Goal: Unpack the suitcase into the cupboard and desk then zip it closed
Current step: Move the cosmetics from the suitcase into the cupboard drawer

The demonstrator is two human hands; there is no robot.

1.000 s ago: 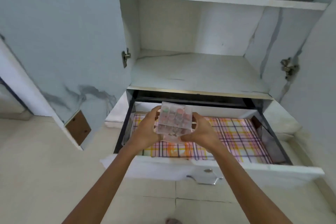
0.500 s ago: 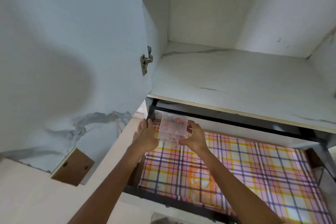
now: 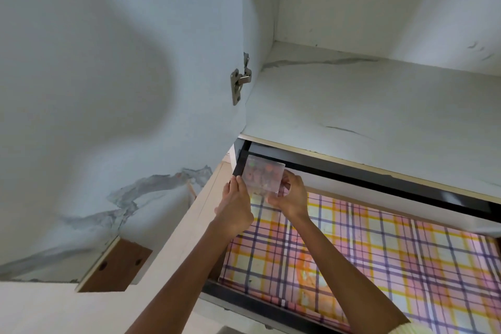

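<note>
A: What takes up most of the frame?

B: The open cupboard door [image 3: 108, 89] fills the left half. The pale cupboard shelf [image 3: 379, 116] runs across the upper right. Below it the pulled-out drawer [image 3: 401, 194] crosses the lower right, with a plaid liner [image 3: 366, 257] on its bottom.

A: And the box?

B: The clear box [image 3: 261, 176] is at centre frame, over the drawer's far left corner. I cannot tell whether it touches the liner.

A: Which way does it face?

B: Its broad face is tilted up toward the camera, with small coloured pieces showing through. Its top edge slopes down to the right. It looks nearly square, so I cannot tell its long axis.

A: Who holds it?

B: The left hand [image 3: 237, 209] pinches its left edge. The right hand [image 3: 291, 198] curls round its lower right corner.

A: How tight is it there?

B: The drawer's black rail lies just behind the box's top edge, and the shelf's front lip just above that. The door's lower corner and the drawer's left side are just beside the left hand. The liner spreads right and toward the bottom of the frame.

A: Anything smaller?

B: A metal hinge [image 3: 240, 81] sits on the door's edge, above the box.
</note>
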